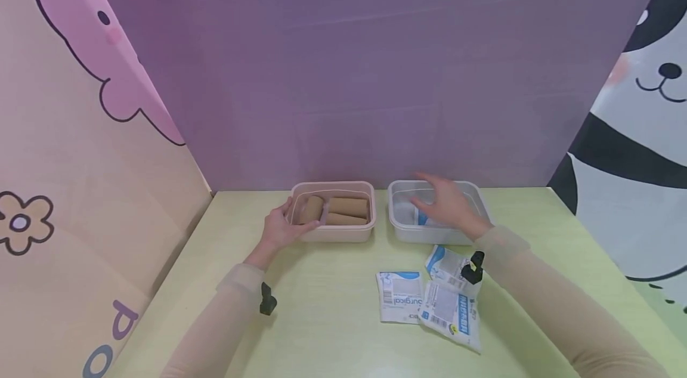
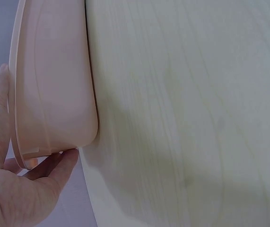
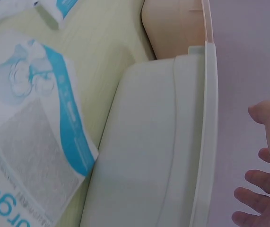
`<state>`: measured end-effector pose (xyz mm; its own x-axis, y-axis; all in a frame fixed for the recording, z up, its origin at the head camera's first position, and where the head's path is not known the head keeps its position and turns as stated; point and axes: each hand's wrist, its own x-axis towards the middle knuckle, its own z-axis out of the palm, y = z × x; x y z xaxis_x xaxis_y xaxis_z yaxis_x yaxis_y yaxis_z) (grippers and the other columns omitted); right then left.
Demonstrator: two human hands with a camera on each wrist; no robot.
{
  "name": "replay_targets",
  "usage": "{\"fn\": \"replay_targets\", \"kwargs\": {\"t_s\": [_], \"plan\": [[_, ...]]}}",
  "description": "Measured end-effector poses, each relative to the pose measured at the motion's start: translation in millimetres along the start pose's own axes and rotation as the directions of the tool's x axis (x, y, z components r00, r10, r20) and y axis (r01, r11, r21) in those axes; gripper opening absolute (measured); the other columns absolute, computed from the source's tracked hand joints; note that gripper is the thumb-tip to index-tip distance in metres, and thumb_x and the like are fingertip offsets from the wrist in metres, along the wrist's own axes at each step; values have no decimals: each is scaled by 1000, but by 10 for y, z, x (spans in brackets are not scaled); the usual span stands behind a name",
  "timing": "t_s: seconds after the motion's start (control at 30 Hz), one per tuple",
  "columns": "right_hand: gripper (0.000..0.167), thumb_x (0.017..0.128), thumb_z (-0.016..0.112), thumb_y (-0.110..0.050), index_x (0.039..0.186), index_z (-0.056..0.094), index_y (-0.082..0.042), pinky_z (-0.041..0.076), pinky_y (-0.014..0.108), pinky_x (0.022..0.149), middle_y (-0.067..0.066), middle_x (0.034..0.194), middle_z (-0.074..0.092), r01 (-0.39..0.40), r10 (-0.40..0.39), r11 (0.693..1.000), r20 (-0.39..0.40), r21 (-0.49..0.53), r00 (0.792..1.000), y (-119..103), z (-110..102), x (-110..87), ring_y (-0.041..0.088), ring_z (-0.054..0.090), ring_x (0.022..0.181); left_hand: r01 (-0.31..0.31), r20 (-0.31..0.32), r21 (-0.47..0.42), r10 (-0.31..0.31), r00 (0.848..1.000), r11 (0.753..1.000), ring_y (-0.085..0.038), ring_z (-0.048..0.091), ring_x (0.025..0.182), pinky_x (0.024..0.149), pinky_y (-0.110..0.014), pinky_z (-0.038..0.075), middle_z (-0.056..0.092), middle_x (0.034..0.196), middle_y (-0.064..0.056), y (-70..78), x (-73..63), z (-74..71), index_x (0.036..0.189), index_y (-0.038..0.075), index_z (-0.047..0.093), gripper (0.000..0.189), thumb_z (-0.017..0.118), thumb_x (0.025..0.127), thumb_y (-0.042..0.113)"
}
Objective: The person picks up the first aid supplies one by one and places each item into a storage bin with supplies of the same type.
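Note:
My left hand (image 1: 280, 228) grips the near left corner of a pink plastic bin (image 1: 338, 235), its thumb along the front rim; the left wrist view has the fingers at the bin's end wall (image 2: 54, 94). Several brown cardboard rolls (image 1: 347, 207) lie in this bin. Over a white plastic bin (image 1: 429, 236) hovers my right hand (image 1: 452, 206), fingers spread and holding nothing. Inside the white bin a blue-and-white packet (image 1: 421, 219) partly shows beneath the hand. The right wrist view has the hand's fingers (image 3: 260, 182) beyond the white bin's rim.
In front of the white bin lie three "surgical" packets: one on the left (image 1: 399, 297), one nearer (image 1: 452, 313) and one behind it (image 1: 445, 262), partly under the right wrist. A purple backdrop (image 1: 343, 68) rises behind both bins, with printed panels at either side.

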<state>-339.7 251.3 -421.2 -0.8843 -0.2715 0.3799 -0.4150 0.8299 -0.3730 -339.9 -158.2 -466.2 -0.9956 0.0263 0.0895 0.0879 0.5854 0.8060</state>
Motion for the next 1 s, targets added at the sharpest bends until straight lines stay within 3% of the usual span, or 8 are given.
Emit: {"fn": "replay_targets", "kwargs": {"t_s": [0.13,0.4,0.6,0.73,0.9,1.0], "plan": [[68,101,72,-32,158,48,-4,46,63,117,24,157,55,-62,63,998,38,-30,997,29,-85,-39,48,54,142,2,-4,1,-2,1000,1000,-37,39,157,110,-47,51,32,173,-17,4,-6,-5,164,1,35,108,91,83,43],[70,100,72,-33,158,47,-2,46,65,116,26,155,56,-89,90,995,16,-39,996,131,-173,-125,50,54,141,10,-6,8,-10,1000,1000,-34,49,147,100,-42,51,33,173,-17,28,-31,-30,164,1,35,106,91,84,42],[69,101,72,-34,158,47,-5,42,67,118,26,157,54,-107,107,994,-3,-9,994,257,-246,-224,51,50,144,0,-3,7,0,1000,1000,-38,38,157,113,-49,50,32,173,-19,18,-26,-36,164,0,35,107,91,84,42],[70,100,73,-38,158,48,-7,42,69,116,26,156,55,-130,130,991,-11,-22,992,374,-296,-310,52,51,143,2,0,6,-2,1000,1000,-39,37,157,115,-52,49,32,172,-19,1,-16,-27,164,0,35,109,91,82,44],[71,100,72,-45,155,50,-4,44,71,112,29,152,57,-152,151,988,-28,-40,988,503,-361,-407,54,54,138,-2,-8,8,2,1000,1000,-37,41,155,111,-49,50,34,172,-20,-14,-8,-13,164,0,36,109,92,82,46],[73,100,71,-49,155,51,-5,44,72,111,30,150,58,-171,170,985,-44,-29,985,575,-397,-469,55,55,136,1,-10,15,0,1000,1000,-36,49,147,102,-44,52,34,171,-23,-11,-5,0,164,0,36,109,91,82,45]]}}
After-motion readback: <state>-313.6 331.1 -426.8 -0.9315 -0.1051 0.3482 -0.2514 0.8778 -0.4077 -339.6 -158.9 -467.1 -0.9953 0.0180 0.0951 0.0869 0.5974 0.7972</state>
